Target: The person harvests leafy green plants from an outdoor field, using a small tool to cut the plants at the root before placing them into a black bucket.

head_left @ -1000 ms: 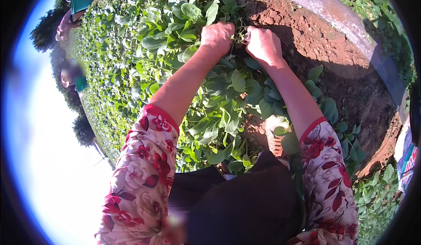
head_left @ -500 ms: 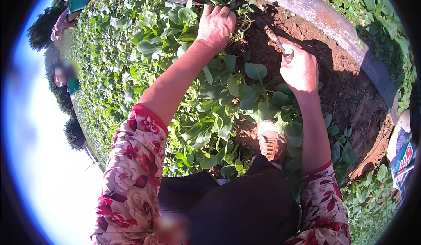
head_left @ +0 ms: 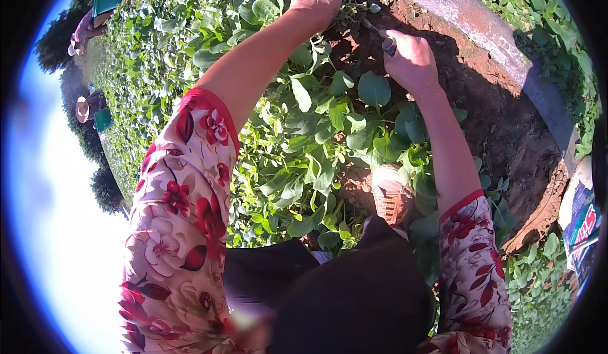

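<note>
My left hand (head_left: 315, 6) is closed at the far edge of the leafy bed, its fingers round some thin-stemmed weeds (head_left: 349, 13). The tips of the fingers are hidden behind the back of the hand. To the right, my right hand (head_left: 411, 62) grips a slim hand tool (head_left: 373, 29), whose narrow shaft slants up and left toward the weeds. Its rounded dark end shows beside my thumb. Whether the tool is a knife or a sickle I cannot tell. Broad-leaved green plants (head_left: 373, 89) grow just below both hands.
Bare reddish soil (head_left: 487, 88) lies right of the plants, bordered by a curved grey strip (head_left: 468, 18). My shoe (head_left: 391, 195) stands among the leaves. A printed bag (head_left: 579, 221) lies at the right. Two people, one in a pale hat (head_left: 82, 109), are far left.
My left hand has moved slightly up, its fingers now curled in more. My right hand has moved up and left with the tool, closer to the weeds.
</note>
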Demonstrator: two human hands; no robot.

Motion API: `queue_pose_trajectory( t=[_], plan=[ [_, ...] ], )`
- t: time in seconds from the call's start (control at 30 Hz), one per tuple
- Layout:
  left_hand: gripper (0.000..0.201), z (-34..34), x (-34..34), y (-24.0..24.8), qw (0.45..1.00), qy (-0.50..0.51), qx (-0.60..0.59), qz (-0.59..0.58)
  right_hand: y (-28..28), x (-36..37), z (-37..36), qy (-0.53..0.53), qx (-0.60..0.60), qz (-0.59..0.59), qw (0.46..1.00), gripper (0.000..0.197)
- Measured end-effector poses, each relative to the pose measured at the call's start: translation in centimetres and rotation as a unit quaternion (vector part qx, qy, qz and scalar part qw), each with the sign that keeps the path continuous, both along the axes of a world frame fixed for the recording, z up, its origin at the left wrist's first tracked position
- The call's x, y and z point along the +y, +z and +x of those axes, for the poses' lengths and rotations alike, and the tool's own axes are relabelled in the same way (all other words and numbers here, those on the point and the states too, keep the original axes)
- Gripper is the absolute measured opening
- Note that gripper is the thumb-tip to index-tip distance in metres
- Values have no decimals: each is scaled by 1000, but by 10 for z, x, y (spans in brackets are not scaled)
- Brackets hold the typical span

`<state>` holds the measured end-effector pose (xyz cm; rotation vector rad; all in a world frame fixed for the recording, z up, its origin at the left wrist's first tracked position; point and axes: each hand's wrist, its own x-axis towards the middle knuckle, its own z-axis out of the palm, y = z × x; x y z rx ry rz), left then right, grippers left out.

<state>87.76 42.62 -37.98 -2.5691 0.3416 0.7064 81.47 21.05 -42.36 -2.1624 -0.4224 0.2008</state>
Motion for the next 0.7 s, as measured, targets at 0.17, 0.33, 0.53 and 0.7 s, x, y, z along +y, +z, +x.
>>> queue_pose_trajectory(
  t=[0.17,0.33,0.53,0.7],
  plan=[
    [27,-18,36,16,924,-7,-327,-198,49,-32,-44,-44,61,15,997,33],
    [31,-20,15,73,838,174,-61,-513,70,-63,-70,-30,61,-21,997,26],
    [41,-70,-41,55,981,89,84,-154,87,-79,-90,26,6,-103,994,25],
    [41,-81,-51,48,960,168,218,-44,116,-88,-99,96,130,-144,976,28]
  ],
)
